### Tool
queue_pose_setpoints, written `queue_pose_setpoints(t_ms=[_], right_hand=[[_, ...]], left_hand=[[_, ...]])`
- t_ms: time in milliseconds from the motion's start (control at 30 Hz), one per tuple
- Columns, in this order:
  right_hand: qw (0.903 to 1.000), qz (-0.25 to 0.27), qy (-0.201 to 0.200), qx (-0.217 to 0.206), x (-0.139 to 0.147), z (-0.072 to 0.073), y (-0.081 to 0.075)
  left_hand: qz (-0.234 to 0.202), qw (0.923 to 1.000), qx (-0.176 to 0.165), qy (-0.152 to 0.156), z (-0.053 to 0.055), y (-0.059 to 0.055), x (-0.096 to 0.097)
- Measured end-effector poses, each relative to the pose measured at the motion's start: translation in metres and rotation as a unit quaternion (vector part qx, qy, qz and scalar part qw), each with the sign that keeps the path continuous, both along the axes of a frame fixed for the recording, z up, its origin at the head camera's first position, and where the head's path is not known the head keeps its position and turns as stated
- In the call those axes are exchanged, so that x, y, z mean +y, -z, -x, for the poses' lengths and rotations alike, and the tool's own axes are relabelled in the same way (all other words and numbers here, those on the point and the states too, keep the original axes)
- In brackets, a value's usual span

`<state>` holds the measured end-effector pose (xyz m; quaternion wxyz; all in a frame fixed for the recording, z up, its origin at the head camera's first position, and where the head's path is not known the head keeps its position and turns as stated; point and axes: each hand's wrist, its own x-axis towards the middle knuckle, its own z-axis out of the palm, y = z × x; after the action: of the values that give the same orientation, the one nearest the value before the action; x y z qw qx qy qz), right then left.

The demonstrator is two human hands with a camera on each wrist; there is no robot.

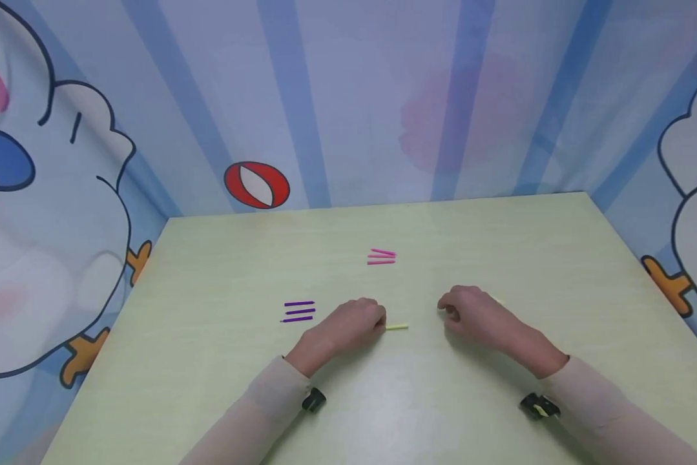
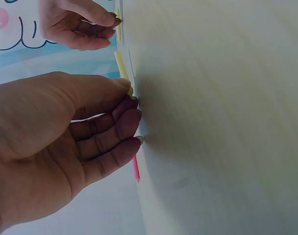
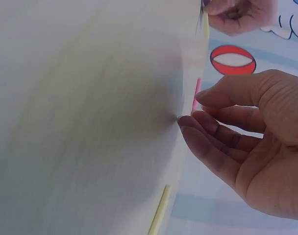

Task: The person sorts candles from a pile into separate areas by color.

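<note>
My left hand (image 1: 348, 326) pinches one end of a thin yellow stick (image 1: 397, 327) between thumb and forefinger, low over the table. In the left wrist view the yellow stick (image 2: 121, 63) juts past the thumb tip. To the right, my right hand (image 1: 478, 316) hovers close to the table with loosely bent fingers and nothing between them. A second yellow stick (image 3: 160, 210) lies near it, mostly hidden behind that hand in the head view. Several purple sticks (image 1: 300, 312) lie in a row left of my left hand. Farther back are several pink sticks (image 1: 381, 257).
The pale table (image 1: 220, 387) runs back to a wall covering (image 1: 360, 97) with blue stripes and cartoon figures. Dark wrist cameras (image 1: 314, 400) hang below both sleeves.
</note>
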<state>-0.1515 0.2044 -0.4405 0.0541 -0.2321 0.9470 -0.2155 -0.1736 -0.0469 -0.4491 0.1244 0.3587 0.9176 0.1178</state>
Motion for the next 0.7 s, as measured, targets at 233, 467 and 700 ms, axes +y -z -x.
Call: queue_pose_setpoints(t_ms=[233,467,700], right_hand=[[0.9986,-0.007,-0.038,0.036,-0.021,-0.005,0.006],[0.9977,0.007,-0.054,0.04,-0.035,-0.008,0.006],[0.9968,0.011,-0.067,0.041,-0.045,-0.007,0.006]], left_hand=[[0.005,1.0,0.004,-0.002,-0.001,-0.001,0.003],[0.006,0.9999,0.011,0.001,-0.001,0.001,0.004],[-0.002,0.9999,0.013,0.005,-0.001,0.001,0.003]])
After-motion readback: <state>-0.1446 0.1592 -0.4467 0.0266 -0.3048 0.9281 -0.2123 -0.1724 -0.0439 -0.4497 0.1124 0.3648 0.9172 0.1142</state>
